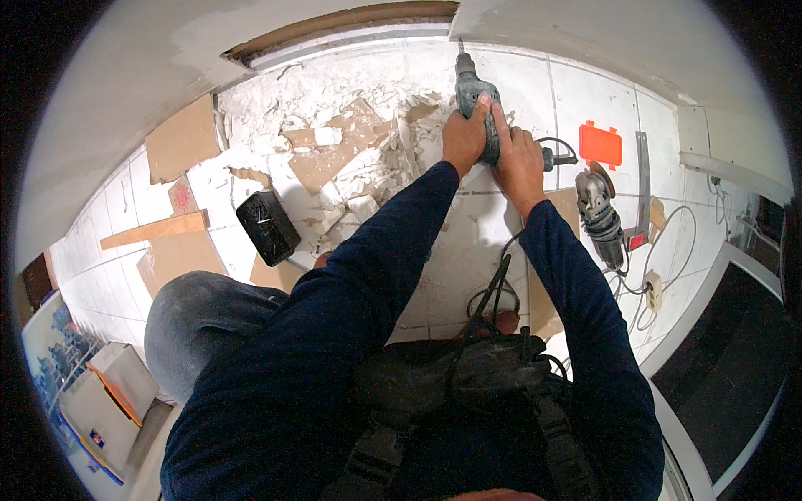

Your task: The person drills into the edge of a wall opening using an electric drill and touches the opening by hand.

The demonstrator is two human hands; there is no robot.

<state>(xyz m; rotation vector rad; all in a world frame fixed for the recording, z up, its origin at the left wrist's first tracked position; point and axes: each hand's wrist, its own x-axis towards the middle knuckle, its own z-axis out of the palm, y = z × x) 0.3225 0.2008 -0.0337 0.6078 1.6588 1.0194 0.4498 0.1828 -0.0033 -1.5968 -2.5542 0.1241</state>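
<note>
A dark green power drill (474,90) points away from me, its bit at the foot of the white wall near the top of the view, beside a long recessed opening (334,15); I cannot tell if the tip touches. My left hand (465,136) is closed on the drill's body from the left, its thumb along the top. My right hand (520,161) grips it from the right, fingers bent round the body beside the side handle and cord. Broken white plaster pieces (362,208) and torn cardboard (330,163) lie to the left of my hands.
An angle grinder (603,225), an orange plastic case (600,144), a metal straightedge (642,175) and looped cords are on the right of the tiled floor. A black box (267,230), cardboard and a wooden strip (154,230) lie left. A dark framed panel (718,351) is at lower right.
</note>
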